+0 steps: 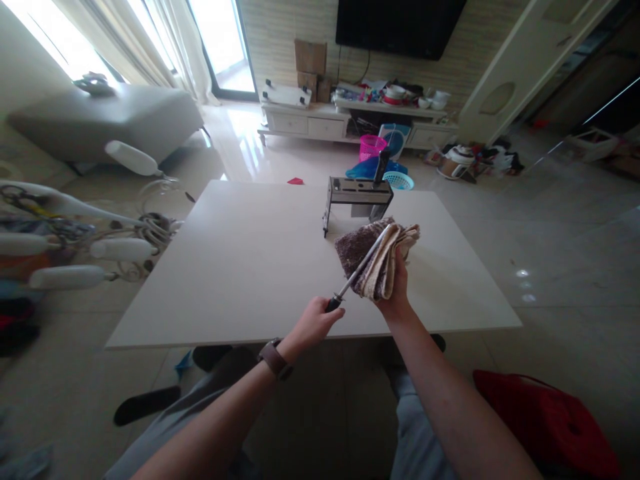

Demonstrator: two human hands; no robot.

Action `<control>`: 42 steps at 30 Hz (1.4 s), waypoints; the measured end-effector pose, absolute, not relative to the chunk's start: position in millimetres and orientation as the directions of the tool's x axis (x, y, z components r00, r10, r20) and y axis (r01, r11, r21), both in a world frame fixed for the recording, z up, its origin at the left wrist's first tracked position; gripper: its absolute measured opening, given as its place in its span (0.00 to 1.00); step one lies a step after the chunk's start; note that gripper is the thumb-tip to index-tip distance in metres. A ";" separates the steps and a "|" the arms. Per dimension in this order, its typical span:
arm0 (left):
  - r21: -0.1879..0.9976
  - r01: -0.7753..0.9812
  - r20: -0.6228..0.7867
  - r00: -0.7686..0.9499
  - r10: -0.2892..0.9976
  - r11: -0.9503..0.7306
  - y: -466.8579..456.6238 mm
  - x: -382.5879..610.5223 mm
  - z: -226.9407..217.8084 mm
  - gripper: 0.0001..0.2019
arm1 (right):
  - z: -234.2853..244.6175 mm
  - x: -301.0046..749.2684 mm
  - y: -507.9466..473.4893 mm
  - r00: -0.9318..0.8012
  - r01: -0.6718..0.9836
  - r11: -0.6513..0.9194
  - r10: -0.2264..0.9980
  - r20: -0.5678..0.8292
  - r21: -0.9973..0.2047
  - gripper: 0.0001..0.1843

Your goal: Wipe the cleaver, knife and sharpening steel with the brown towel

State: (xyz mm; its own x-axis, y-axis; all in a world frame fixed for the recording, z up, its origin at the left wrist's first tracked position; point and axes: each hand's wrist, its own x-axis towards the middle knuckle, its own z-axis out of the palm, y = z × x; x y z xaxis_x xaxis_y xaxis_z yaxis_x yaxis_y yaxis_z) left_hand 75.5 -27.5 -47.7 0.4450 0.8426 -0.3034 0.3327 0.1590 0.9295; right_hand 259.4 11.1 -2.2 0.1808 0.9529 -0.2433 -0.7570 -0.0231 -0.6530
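Observation:
My left hand point(313, 323), with a watch on the wrist, is closed round the black handle of a sharpening steel point(356, 272). The grey rod slants up and to the right, lying against a folded brown and beige towel point(357, 248). From the right side, my right hand point(399, 288) grips this towel in a thick bundle above the white table point(240, 267). Part of that hand's fingers is hidden behind the cloth. Just beyond the towel stands a knife block point(357, 191) with a black handle point(381, 167) sticking up from its right end.
Left of the table are white lamp arms point(123, 250) and tangled cables. A red bag point(545, 423) lies at the lower right. Behind the table are a pink basket point(373, 147), a light blue basket point(399, 180) and a white TV cabinet point(325, 127).

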 end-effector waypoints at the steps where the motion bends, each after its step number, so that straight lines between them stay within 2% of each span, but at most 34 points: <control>1: 0.931 0.317 -0.308 0.424 0.851 0.179 -26.5 76.1 -47.6 0.18 | -2.2 257.7 11.4 0.167 -0.760 -0.028 0.957 -0.238 -0.649 0.22; 4: 0.940 0.277 -0.297 0.373 0.879 0.200 -23.8 76.5 -48.7 0.17 | -4.9 250.7 12.3 0.115 -0.765 -0.068 0.964 -0.240 -0.640 0.23; 7: 0.943 0.298 -0.251 0.350 0.902 0.146 -22.6 75.5 -50.2 0.16 | -13.0 237.7 10.6 0.116 -0.729 -0.122 0.948 -0.297 -0.674 0.22; 13: 0.919 0.393 -0.180 0.399 0.899 0.010 -24.6 75.0 -46.1 0.15 | -24.0 214.0 7.0 0.285 -0.633 0.009 0.932 -0.223 -0.774 0.25; 21: 0.870 0.486 -0.166 0.444 0.880 -0.081 -29.5 73.1 -40.4 0.16 | -9.4 259.0 22.8 0.381 -0.665 0.126 0.905 -0.190 -0.736 0.22; 27: 0.866 0.489 -0.151 0.446 0.882 -0.099 -34.5 72.2 -44.4 0.16 | -16.9 268.9 24.0 0.304 -0.723 0.042 0.916 -0.264 -0.689 0.16; 31: 0.880 0.474 -0.196 0.421 0.886 -0.031 -32.8 74.7 -50.1 0.15 | -27.7 245.5 19.8 0.269 -0.695 -0.046 0.909 -0.319 -0.718 0.16; 37: 0.897 0.443 -0.201 0.402 0.893 0.003 -29.1 78.8 -56.6 0.13 | -31.8 217.4 11.2 0.227 -0.645 -0.085 0.928 -0.296 -0.759 0.21; 42: 0.881 0.472 -0.179 0.418 0.891 -0.045 -26.2 76.4 -50.8 0.12 | -22.1 231.6 17.7 0.280 -0.637 -0.019 0.926 -0.254 -0.770 0.21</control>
State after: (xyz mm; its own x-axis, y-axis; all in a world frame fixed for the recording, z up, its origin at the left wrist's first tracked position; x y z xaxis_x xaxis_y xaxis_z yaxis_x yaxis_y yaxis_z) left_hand 76.4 -26.2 -50.8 0.4183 0.8906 -0.1788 0.4719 -0.0449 0.8805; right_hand 231.6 17.7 -22.1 0.2801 0.9258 -0.2539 -0.6372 -0.0185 -0.7705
